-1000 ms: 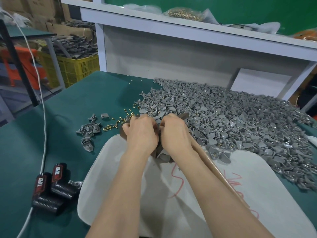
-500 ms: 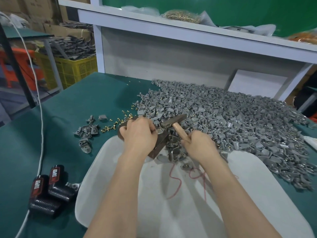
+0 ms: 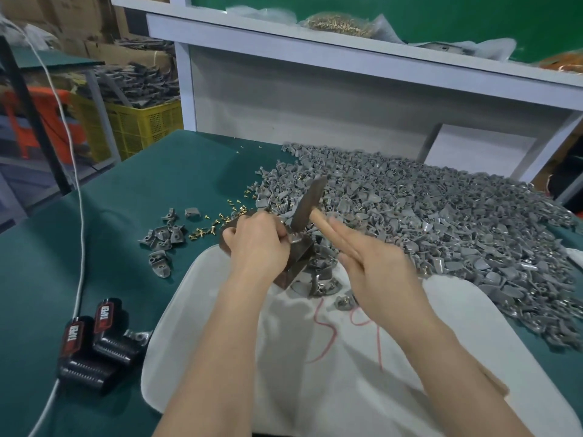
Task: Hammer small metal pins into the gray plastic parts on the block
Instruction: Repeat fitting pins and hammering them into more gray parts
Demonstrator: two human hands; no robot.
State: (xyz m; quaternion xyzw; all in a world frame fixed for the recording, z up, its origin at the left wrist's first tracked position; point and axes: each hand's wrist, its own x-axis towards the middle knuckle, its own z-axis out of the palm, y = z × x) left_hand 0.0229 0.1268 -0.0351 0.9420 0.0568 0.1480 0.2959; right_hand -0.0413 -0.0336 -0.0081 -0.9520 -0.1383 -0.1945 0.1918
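Holds the hammer (image 3: 307, 206) up in the right hand (image 3: 375, 266), with the iron head tipped over the block (image 3: 296, 266). Has the wood handle running under the palm. Blurred there, with the fingers lying long beside the handle, so hard to say how tight. Pinches a gray part (image 3: 295, 239) on top of the block with the left hand (image 3: 255, 244), fingers curled close round it.

Looks like the hitting step, one pin at a time. Cannot see that pin under the fingers.

About the hammer: most likely heavy at the head and light at the handle. Best to hold far down the handle for a good swing, and firmly, to stop any slipping.

About the part: small, light and hard by the look of it. Likely to hop or tip when hit, so pinch by the edges and keep fingertips off the middle.

About the gold pins (image 3: 217, 222), lying on the green table (image 3: 94, 247) just left of the block: tiny and probably quick to roll. Pick up one at a time by the thin end.

Probably heavy enough, as a block, to stay put on the white sheet (image 3: 315, 389).

Many more parts in the big pile (image 3: 441, 222) behind and to the right, touching the sheet.
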